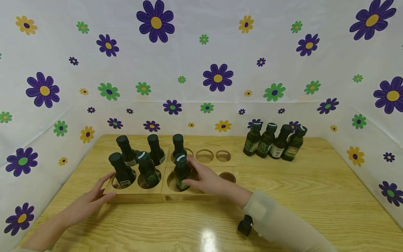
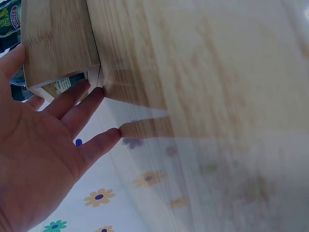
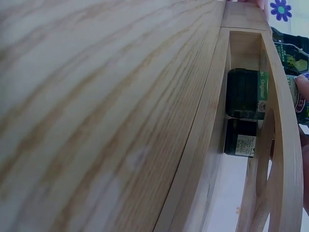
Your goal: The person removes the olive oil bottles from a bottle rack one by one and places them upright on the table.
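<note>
Two wooden bottle racks stand side by side, a left rack [image 1: 135,196] and a right rack [image 1: 201,168]. My right hand [image 1: 206,176] grips a small dark green glass bottle [image 1: 182,171] at the front-left hole of the right rack; its base is inside the hole. Another bottle [image 1: 178,141] stands behind it in the back row. Several dark bottles, one a front-corner bottle [image 1: 121,169], fill holes of the left rack. My left hand [image 1: 91,201] rests at that rack's left end, fingers spread along its side [image 2: 60,41]. The right wrist view shows bottle bases [image 3: 244,94] through the rack's open front.
Several more dark green bottles [image 1: 274,141] stand in a row at the back right of the wooden table [image 1: 283,189]. A flower-patterned white cloth [image 1: 195,52] encloses the table's back and sides. Bare holes [image 1: 223,155] show in the right rack.
</note>
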Motion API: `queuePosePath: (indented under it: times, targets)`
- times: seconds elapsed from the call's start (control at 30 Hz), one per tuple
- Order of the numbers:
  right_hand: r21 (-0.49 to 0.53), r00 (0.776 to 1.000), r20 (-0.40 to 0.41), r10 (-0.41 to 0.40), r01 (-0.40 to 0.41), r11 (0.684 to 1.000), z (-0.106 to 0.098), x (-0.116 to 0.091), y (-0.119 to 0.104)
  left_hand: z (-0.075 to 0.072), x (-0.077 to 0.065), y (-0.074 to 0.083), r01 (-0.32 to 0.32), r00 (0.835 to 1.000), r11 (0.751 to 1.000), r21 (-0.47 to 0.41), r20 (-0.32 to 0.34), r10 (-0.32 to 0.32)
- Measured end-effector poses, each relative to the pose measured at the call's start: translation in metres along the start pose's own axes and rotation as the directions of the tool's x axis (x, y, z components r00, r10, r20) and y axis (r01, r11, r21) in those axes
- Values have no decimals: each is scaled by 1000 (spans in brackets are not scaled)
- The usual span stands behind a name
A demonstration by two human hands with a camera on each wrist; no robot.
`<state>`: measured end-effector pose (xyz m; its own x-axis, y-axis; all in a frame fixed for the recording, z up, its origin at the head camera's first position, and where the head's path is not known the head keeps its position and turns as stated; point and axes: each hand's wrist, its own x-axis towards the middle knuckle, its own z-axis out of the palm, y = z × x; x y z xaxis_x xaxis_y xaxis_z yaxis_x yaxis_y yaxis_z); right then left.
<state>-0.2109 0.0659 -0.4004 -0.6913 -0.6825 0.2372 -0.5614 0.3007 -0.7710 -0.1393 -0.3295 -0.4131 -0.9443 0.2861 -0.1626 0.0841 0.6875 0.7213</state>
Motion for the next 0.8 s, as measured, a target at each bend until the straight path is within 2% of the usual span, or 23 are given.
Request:
queuePosePath:
  times: [0.17, 0.37, 0.53, 0.8]
  targets:
    - [-37, 999, -31, 12, -14, 999, 0, 0, 1, 0, 0, -1, 2, 1000, 1000, -13, 6, -2]
    - [-30, 998, -63, 12, -14, 999, 1, 0, -1, 0, 1, -1, -2, 1000, 1000, -16, 8, 2]
    - [-51, 995, -99, 1, -7, 999, 3, -2, -2, 1, 1, 0, 18, 1000, 1000, -15, 10, -18]
    - [-13, 982, -186, -1, -1, 1000, -2, -3, -9, 0, 1, 0, 31, 999, 999, -11, 22, -31]
